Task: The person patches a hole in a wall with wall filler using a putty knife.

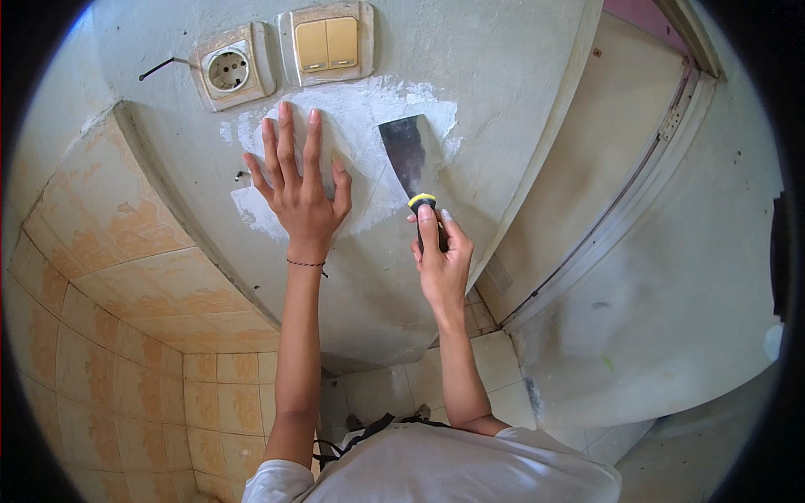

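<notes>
The right hand (443, 256) is closed around the short black handle of a putty knife (406, 155), right of centre in the frame, its thumb laid along the handle, probably to steer the blade's tilt; the broad blade points up and slightly left over the white filler patch (369, 113), though whether its edge touches cannot be told. Left of centre, the left hand (303, 201) grips nothing: its fingers are spread, palm toward the wall (511, 92), seemingly resting over the patch, perhaps as a brace or to feel the surface. A thin dark bracelet (307, 265) circles that wrist. The patch spreads below a round power socket (228, 70) and a yellowed double rocker switch (327, 44) at the upper left and top centre. Marbled orange tiles (134, 197) fill the left side, and a pale door (599, 126) stands at the upper right
</notes>
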`<action>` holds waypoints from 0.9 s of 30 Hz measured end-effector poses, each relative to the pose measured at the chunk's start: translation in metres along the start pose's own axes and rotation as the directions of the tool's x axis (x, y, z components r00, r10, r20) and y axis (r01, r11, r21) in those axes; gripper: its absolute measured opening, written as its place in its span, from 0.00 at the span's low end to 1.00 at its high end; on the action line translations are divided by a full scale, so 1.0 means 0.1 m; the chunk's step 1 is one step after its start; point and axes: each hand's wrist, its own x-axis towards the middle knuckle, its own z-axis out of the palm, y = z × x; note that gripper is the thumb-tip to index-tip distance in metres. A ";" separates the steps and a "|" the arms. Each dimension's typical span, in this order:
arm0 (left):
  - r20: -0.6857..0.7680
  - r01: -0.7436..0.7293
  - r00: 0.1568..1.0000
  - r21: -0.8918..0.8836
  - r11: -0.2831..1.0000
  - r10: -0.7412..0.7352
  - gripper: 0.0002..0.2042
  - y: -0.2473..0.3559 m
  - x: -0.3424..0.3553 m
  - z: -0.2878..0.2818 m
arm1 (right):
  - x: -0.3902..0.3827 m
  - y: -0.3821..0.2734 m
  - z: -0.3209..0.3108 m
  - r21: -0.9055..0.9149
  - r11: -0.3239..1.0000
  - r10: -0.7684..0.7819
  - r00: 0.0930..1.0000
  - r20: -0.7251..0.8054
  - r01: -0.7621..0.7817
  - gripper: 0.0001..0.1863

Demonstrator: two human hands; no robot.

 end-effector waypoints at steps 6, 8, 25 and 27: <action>-0.003 0.001 1.000 0.008 1.000 -0.001 0.32 0.00 -0.02 0.01 | -0.05 0.05 0.00 0.046 0.999 -0.013 1.000 -0.022 0.014 0.18; -0.001 -0.001 1.000 0.006 1.000 0.001 0.32 0.00 -0.01 0.01 | -0.05 0.04 0.01 0.044 0.999 -0.003 1.000 -0.020 0.004 0.18; 0.001 -0.003 1.000 0.014 1.000 0.003 0.31 -0.01 -0.02 0.01 | -0.04 0.10 0.01 0.046 0.999 -0.014 1.000 -0.014 0.014 0.18; 0.002 -0.001 1.000 0.012 1.000 0.001 0.31 0.00 -0.02 0.01 | -0.03 0.08 0.00 0.028 1.000 -0.008 1.000 -0.011 0.008 0.18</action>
